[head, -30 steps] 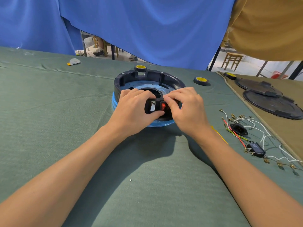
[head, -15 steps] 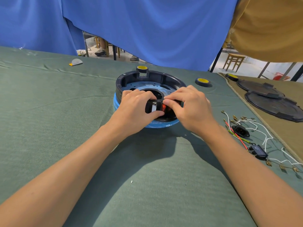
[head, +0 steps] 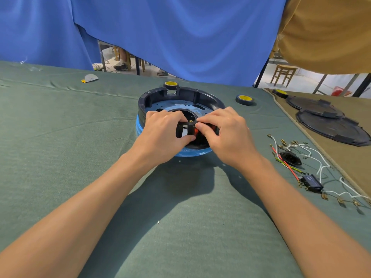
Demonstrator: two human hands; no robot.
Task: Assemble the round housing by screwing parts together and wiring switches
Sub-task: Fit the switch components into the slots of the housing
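Housing: one round housing (head: 181, 97).
Left hand (head: 162, 135): grip clamps its near rim.
Right hand (head: 226, 135): grip pinches one red switch (head: 195, 131).
Tape rolls (head: 244, 99): three.

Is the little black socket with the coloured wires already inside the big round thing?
No, the small black socket with coloured wires lies on the green cloth, right of the round dark housing.

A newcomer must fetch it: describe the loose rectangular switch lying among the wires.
Start at the green cloth and go right of the round housing to the tangle of wires. Two black parts lie there. The switch is the nearer, boxy one, while the power socket beyond it has flanged ears.
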